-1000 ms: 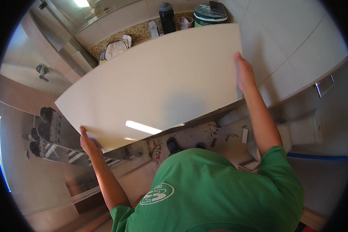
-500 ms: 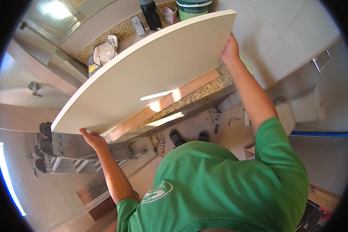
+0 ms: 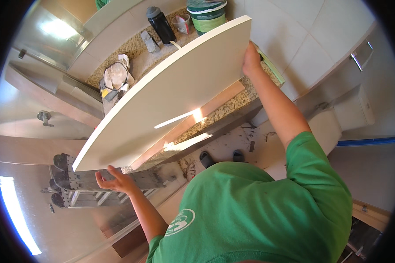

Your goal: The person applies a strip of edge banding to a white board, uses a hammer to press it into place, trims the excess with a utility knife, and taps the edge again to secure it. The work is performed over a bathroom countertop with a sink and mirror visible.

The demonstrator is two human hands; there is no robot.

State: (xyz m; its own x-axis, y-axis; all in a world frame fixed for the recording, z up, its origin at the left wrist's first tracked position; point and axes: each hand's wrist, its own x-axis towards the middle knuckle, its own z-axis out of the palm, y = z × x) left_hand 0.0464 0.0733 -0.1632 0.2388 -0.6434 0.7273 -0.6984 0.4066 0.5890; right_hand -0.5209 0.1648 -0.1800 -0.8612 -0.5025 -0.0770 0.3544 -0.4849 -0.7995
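A large cream-white panel (image 3: 175, 96) stands tilted over a speckled granite counter (image 3: 232, 108), its wooden-brown strip (image 3: 221, 97) running along the lower side. My right hand (image 3: 252, 61) is closed on the panel's right edge; its fingertips are hidden behind the board. Just below the lower left corner is my left hand (image 3: 117, 180), palm turned up and fingers spread, holding nothing. One of its fingertips is close to the panel's lower edge, and I cannot tell whether they touch.
Behind the panel stand a dark bottle (image 3: 161, 26), a small clear container (image 3: 149, 41), a plastic cup (image 3: 181, 23) and a green bucket (image 3: 206, 16). A folded ladder (image 3: 105, 186) lies at left. A toilet (image 3: 351, 109) is at right. Debris litters the floor.
My left hand has let go of the panel's left edge and opened. In the picture, the panel's left end sits lower and further right, and more of the counter behind it shows.
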